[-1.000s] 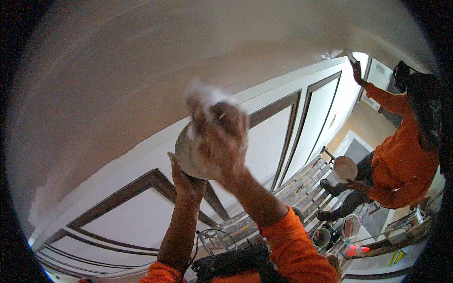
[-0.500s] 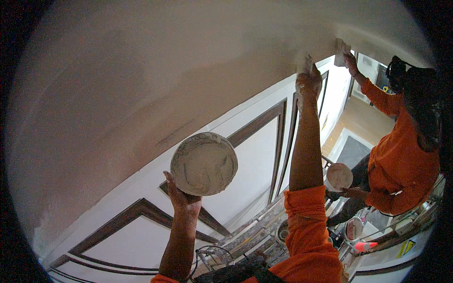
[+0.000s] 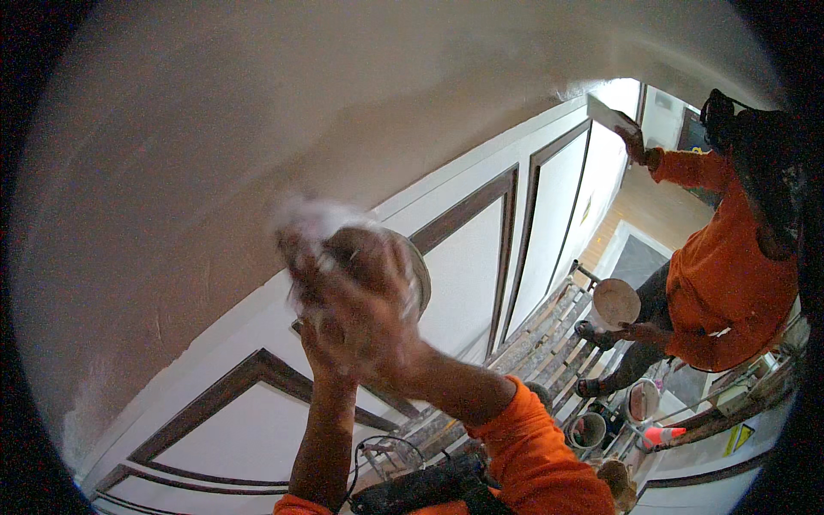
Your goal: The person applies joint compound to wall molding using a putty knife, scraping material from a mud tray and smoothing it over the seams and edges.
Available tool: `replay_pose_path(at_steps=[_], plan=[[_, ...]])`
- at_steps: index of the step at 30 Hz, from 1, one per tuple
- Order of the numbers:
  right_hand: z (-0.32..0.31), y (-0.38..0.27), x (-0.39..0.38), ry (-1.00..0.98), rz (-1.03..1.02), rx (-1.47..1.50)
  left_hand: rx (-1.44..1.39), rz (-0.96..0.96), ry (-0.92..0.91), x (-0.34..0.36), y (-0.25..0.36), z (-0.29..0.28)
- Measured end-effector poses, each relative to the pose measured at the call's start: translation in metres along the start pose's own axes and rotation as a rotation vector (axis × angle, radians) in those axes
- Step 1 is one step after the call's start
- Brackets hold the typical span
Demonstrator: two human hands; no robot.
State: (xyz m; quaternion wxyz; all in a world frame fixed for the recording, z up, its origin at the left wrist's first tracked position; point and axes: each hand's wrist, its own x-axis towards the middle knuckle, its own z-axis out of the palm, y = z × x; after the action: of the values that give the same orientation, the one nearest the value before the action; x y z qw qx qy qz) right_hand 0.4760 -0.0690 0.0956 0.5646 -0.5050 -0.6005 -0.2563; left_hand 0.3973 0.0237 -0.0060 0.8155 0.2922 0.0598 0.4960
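My left hand (image 3: pixel 324 348) supports a round bowl (image 3: pixel 423 279) from below, its palm under the side. Most of the bowl is hidden now; only its right rim and wall show. My right hand (image 3: pixel 373 292) is over the bowl, smeared by motion, with its fingers not readable. A whitish blur (image 3: pixel 318 219) lies at its far edge, too smeared to name. Just beyond both hands is the brownish plastered wall surface (image 3: pixel 197 206), with damp-looking darker patches.
A co-worker (image 3: pixel 730 283) in orange stands at right, one hand holding a bowl (image 3: pixel 616 304), the other a flat blade (image 3: pixel 605 112) by the wall. Below are wooden planks (image 3: pixel 549 343), a bucket (image 3: pixel 587 431), an orange cone (image 3: pixel 663 435) and dark-framed white panels (image 3: pixel 463 257).
My right hand has come down from the upper wall to the bowl, now covering the paste inside. The co-worker's blade hand has dropped slightly and shifted left. My left hand stays nearly in place.
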Motion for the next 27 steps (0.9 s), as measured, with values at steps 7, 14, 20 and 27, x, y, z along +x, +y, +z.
replay_pose_path(at_steps=[7, 14, 20, 27], plan=[[-0.007, 0.015, -0.116, -0.218, -0.198, -0.128, -0.086, -0.086, 0.072, -0.047, 0.027, -0.011], [-0.046, 0.026, -0.191, -0.480, -0.194, -0.218, 0.044, -0.127, 0.280, -0.099, 0.039, -0.039], [-0.077, 0.020, -0.196, -0.753, -0.263, -0.662, 0.021, -0.143, 0.302, -0.137, 0.045, -0.072], [-0.086, 0.004, -0.200, -0.300, 0.788, 0.040, 0.031, -0.171, 0.356, -0.186, 0.080, -0.098]])
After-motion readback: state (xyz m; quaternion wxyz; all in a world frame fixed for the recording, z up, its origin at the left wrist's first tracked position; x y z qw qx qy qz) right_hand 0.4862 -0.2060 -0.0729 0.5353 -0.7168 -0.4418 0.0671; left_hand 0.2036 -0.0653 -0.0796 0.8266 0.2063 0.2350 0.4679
